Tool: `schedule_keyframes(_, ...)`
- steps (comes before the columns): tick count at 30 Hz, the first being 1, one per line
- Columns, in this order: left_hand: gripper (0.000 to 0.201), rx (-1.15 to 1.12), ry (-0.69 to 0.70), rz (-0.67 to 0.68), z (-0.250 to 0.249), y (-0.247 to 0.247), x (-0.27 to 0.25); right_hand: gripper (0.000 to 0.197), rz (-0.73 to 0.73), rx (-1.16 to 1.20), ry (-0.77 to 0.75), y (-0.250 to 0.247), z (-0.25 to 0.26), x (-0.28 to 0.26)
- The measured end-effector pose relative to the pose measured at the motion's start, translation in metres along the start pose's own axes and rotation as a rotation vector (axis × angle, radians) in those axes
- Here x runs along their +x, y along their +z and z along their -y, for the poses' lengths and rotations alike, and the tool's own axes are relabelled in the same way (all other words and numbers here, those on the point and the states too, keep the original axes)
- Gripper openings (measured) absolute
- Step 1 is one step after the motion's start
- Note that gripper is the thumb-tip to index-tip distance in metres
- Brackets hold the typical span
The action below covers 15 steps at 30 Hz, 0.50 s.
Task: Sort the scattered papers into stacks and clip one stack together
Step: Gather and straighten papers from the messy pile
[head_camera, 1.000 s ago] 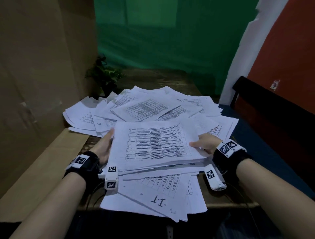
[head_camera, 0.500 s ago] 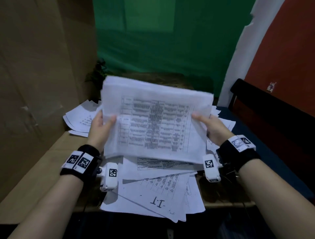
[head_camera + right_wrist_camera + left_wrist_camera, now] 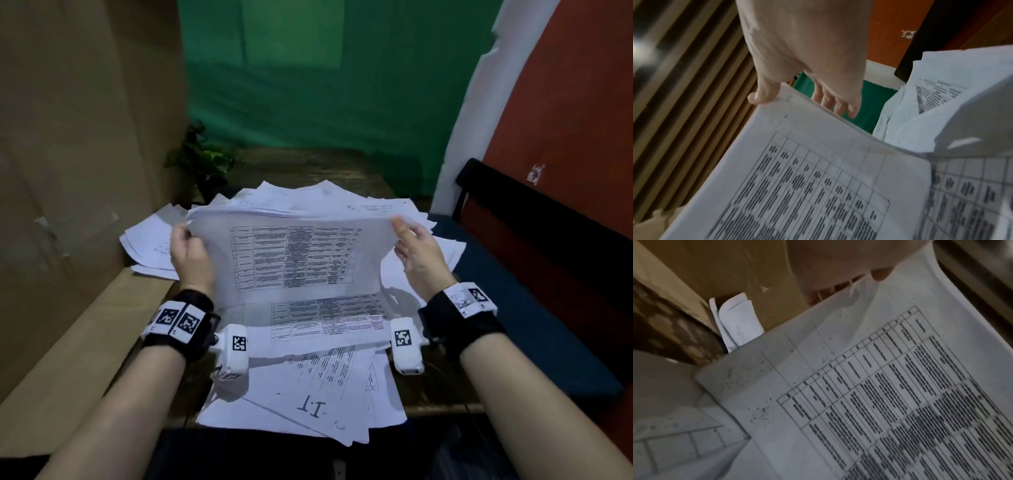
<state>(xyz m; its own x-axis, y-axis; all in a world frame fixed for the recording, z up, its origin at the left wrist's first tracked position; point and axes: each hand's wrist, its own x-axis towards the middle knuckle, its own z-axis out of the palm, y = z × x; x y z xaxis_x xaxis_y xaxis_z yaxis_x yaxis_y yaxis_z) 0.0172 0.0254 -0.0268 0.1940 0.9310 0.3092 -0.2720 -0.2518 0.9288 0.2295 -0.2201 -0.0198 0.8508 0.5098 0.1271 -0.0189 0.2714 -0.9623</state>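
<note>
Left hand (image 3: 190, 255), right hand (image 3: 418, 251) raised, thumbs forward, gripping.

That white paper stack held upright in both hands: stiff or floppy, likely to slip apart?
Probably floppy: the white paper stack bows between the left hand and right hand. Sheets likely slide: the top edges already sit uneven. Likely light: each hand just pinches a side edge.

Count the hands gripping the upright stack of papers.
2. The left hand grips the left edge of the stack of papers, and the right hand grips its right edge, thumb in front and fingers behind. No other hand is in view.
</note>
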Motion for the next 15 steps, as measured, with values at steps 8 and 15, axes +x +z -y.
schedule_keyframes(8,0.024,0.028,0.164,0.092,-0.014,0.013,-0.001,0.014,-0.096,-0.154,-0.213,0.022,0.024,0.005)
schedule_keyframes(15,0.029,-0.023,-0.081,0.117,0.005,0.005,0.0,0.036,-0.102,-0.068,0.009,0.009,0.005,0.005)
